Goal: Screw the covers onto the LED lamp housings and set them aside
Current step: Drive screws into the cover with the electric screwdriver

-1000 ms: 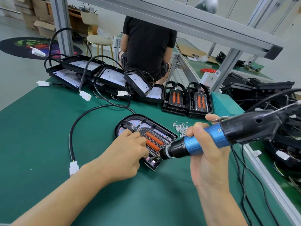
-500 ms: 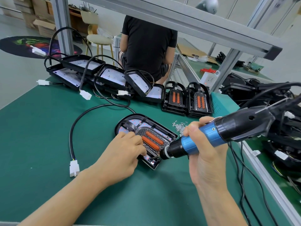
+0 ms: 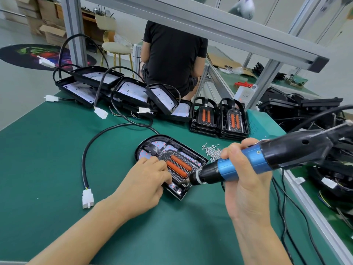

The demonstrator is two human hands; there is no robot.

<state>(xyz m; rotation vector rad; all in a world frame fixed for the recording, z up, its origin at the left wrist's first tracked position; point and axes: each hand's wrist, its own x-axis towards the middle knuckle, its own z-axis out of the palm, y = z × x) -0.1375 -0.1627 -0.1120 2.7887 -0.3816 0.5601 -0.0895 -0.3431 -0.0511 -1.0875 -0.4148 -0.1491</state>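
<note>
Black plastic, the lamp housing [image 3: 170, 165] lies flat near the middle of the green surface [image 3: 47, 159], its cover [image 3: 178, 166] with two orange strips seated on top. My electric screwdriver [image 3: 246, 165] comes in at a low slant, bit at the cover's near corner. At that angle I think the bit could skip out and scar the cover, or the screw could go in crooked; the housing might also twist if my hold slackens. My left hand [image 3: 145, 180] presses on the housing's near side, fingers curled at the cover's edge. My right hand [image 3: 242, 178] is wrapped tightly round the driver's blue barrel. Loose screws [image 3: 212, 150] lie just beyond, spare covers [image 3: 219, 119] toward the far edge.
</note>
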